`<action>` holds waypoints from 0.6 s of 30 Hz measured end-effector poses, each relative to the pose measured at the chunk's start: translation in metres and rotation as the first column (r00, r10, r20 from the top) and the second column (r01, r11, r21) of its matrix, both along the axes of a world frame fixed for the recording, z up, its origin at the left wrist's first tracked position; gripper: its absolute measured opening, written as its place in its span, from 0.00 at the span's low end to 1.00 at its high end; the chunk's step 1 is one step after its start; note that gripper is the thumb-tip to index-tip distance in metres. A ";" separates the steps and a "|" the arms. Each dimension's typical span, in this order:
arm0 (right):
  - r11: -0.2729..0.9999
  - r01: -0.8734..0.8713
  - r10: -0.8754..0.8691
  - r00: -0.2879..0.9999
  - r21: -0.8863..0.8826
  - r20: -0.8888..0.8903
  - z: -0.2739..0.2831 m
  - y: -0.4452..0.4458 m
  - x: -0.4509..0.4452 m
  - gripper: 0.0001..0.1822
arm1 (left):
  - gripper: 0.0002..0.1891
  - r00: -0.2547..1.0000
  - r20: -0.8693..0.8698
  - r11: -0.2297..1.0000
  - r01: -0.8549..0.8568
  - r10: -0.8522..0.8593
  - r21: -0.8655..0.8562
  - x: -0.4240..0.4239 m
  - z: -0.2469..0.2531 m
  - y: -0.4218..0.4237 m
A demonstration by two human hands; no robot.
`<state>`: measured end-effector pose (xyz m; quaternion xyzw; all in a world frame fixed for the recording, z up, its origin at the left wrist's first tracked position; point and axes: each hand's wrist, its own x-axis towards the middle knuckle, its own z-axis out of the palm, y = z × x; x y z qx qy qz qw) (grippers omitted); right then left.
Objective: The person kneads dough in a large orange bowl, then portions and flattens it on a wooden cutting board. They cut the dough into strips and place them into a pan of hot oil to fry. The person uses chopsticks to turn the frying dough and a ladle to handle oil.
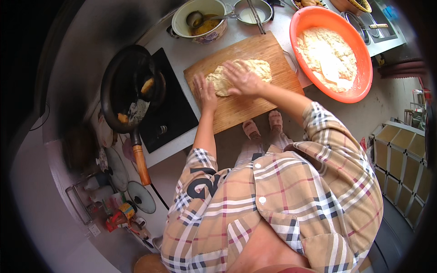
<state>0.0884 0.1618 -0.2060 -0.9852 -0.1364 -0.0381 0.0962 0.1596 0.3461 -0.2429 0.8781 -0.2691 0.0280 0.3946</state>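
Observation:
A flattened slab of pale dough lies across a wooden cutting board in front of me. My right hand rests palm down on the middle of the dough, fingers spread. At the dough's left end, my left hand touches its edge with the fingers extended over the board. Both hands look slightly blurred, and neither grips anything. More wet dough fills much of an orange plastic basin to the right of the board.
A wok with fried pieces and a turner stands on the black cooktop at left; its wooden handle juts toward me. Behind the board are a pot with a ladle, a metal bowl and chopsticks.

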 end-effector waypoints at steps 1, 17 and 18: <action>0.998 -0.042 0.038 0.994 0.043 0.103 -0.002 0.010 -0.002 0.42 | 0.30 0.997 -0.074 0.996 0.034 -0.028 0.082 0.005 -0.003 -0.004; 0.977 0.211 -0.214 0.968 -0.038 -0.130 0.005 -0.036 -0.093 0.39 | 0.31 0.997 -0.046 0.985 -0.061 0.069 0.160 -0.036 0.010 -0.016; 0.984 0.176 -0.174 0.980 0.011 -0.094 0.007 -0.040 -0.098 0.39 | 0.31 0.995 -0.092 0.973 0.050 -0.030 0.227 -0.031 0.011 -0.016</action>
